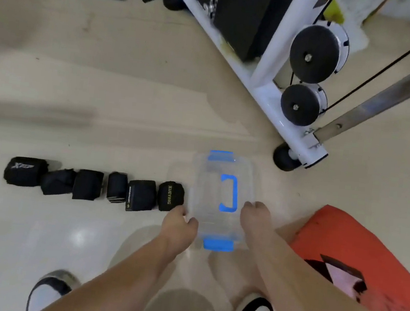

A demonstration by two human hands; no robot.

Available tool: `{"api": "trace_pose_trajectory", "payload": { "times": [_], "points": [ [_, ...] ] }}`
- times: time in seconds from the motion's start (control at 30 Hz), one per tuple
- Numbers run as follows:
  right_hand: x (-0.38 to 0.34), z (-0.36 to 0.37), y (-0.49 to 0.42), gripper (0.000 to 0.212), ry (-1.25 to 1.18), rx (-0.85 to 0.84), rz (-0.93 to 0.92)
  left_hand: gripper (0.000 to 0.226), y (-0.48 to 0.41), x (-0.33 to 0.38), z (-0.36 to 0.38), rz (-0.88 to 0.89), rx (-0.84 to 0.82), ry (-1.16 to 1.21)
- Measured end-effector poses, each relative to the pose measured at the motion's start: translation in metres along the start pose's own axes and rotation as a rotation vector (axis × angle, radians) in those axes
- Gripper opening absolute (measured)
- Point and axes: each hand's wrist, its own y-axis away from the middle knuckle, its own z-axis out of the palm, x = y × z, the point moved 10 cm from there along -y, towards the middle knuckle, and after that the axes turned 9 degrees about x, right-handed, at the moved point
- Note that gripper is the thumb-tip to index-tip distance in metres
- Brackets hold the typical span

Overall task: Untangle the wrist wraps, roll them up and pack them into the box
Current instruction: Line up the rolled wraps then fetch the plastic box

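A white machine frame (pixel 270 91) stands on the pale floor (pixel 129 95) ahead of us, an orange bag (pixel 356 249) at our right. The clear box (pixel 223 164), lid on, is between our hands. Six rolled black wrist wraps (pixel 140 195) line the floor just left of it. Our left hand (pixel 178 226) and right hand (pixel 255 217) curl their fingers round its side edges, gripping it.
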Motion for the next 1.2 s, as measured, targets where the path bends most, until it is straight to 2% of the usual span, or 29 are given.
{"api": "trace_pose_trajectory", "payload": {
  "times": [0.13,0.27,0.33,0.37,0.4,0.5,0.67,0.77,0.83,0.9,1.0,1.07,1.13,1.2],
  "points": [
    [0.025,0.018,0.007,0.034,-0.087,0.029,-0.002,0.017,-0.005,-0.019,-0.008,0.076,0.137,-0.025],
    [0.039,0.023,0.029,0.039,-0.073,0.072,-0.011,0.024,0.004,-0.037,-0.021,0.094,0.151,-0.166],
    [0.032,0.020,0.030,0.012,-0.075,0.089,-0.042,0.031,0.007,-0.036,-0.028,0.134,0.150,-0.237],
    [0.025,0.018,0.030,0.007,-0.089,0.098,-0.055,0.033,0.004,-0.034,-0.029,0.165,0.167,-0.251],
    [0.018,0.016,0.028,0.013,-0.103,0.113,-0.077,0.031,0.002,-0.032,-0.031,0.181,0.186,-0.244],
    [0.007,0.013,0.032,0.011,-0.123,0.119,-0.115,0.024,0.005,-0.026,-0.033,0.217,0.226,-0.204],
    [0.004,0.020,0.044,0.018,-0.146,0.009,-0.116,0.014,0.012,-0.016,-0.041,0.243,0.263,-0.127],
    [-0.001,0.016,0.046,0.016,-0.176,0.010,-0.143,0.018,0.016,0.001,-0.052,0.284,0.322,-0.027],
    [-0.014,0.002,0.051,0.026,-0.248,0.034,-0.170,0.021,0.014,0.011,-0.059,0.283,0.347,0.035],
    [-0.028,-0.019,0.058,0.029,-0.355,0.047,-0.143,0.018,0.006,0.014,-0.058,0.262,0.310,0.057],
    [-0.060,-0.045,0.075,0.014,-0.552,-0.086,-0.107,0.019,0.001,0.017,-0.028,0.261,0.130,0.043],
    [-0.078,-0.069,0.084,0.012,-0.533,-0.070,-0.191,0.026,0.005,0.021,-0.001,0.255,-0.012,0.041],
    [-0.086,-0.097,0.087,0.030,-0.462,0.045,-0.335,0.036,0.014,0.031,0.023,0.268,-0.100,-0.012],
    [-0.085,-0.111,0.086,0.033,-0.322,0.136,-0.472,0.039,0.022,0.039,0.040,0.278,-0.142,-0.059]
  ]
}}
